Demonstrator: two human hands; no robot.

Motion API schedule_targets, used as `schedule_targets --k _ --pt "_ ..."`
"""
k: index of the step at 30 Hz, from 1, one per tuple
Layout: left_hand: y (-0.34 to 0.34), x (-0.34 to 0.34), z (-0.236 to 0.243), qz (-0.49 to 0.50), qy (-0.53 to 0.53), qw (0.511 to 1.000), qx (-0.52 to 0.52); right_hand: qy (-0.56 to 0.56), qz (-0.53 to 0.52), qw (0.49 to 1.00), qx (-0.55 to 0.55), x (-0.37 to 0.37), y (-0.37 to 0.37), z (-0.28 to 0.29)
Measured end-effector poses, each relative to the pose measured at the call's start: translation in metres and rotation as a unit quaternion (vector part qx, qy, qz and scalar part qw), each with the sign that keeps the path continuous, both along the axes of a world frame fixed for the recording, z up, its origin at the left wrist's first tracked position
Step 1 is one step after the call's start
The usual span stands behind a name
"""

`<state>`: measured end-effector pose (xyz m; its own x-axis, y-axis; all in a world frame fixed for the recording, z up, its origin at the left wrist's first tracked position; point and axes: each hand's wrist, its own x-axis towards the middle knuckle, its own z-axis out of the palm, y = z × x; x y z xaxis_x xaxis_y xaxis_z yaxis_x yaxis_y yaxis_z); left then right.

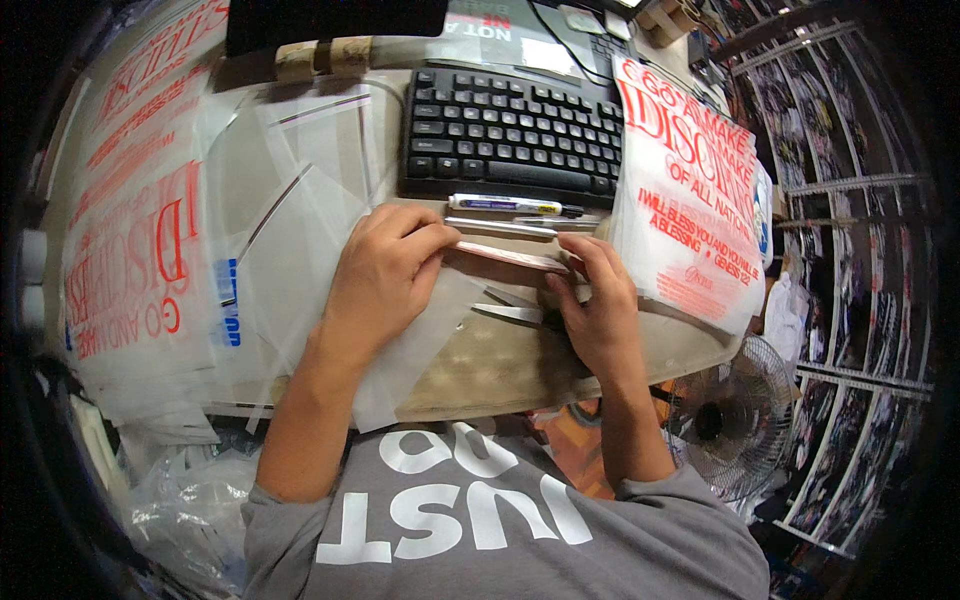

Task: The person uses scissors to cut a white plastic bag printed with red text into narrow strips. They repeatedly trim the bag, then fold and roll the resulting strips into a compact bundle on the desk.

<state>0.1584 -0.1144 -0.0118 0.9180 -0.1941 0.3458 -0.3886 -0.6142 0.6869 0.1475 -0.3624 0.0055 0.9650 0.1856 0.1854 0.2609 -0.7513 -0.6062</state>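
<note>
Between my two hands lies a thin white and reddish strip (512, 257) that looks like a small stack of paper seen edge-on. My left hand (388, 262) pinches its left end with bent fingers. At the other end, my right hand (600, 300) closes thumb and fingers on the strip. Scissors (508, 313) lie just below it, blades pointing left, their handles hidden by my right hand. Above the strip are a silver pen (498, 228) and a white and purple marker (505, 204). Clear plastic bags (300, 225) spread under and beside my left hand.
A black keyboard (515, 130) sits beyond the pens. Stacks of red-printed plastic bags lie left (140, 230) and right (690, 200). A fan (728, 420) stands past the table's right edge. Shelves (840, 200) line the right side; loose clear plastic (190, 510) is at lower left.
</note>
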Motion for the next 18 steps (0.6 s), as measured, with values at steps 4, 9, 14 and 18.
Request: schedule_targets --k 4,9,14,18 --pt "-0.0021 0.0014 -0.0021 -0.009 -0.004 1.000 -0.008 -0.009 -0.014 1.000 -0.002 0.0023 -0.0005 -0.0030" --pt "-0.0008 0.0003 0.0024 -0.013 0.012 1.000 -0.001 -0.020 -0.041 0.999 0.007 0.0041 -0.0024 -0.0051" --pt "-0.0043 -0.0004 0.0032 -0.010 -0.006 1.000 0.011 -0.013 -0.055 0.998 0.035 0.0038 -0.0012 -0.0065" --pt "-0.0045 -0.0002 0.0022 -0.013 -0.021 0.999 0.044 -0.022 -0.057 0.997 0.038 0.0049 0.0021 -0.0104"
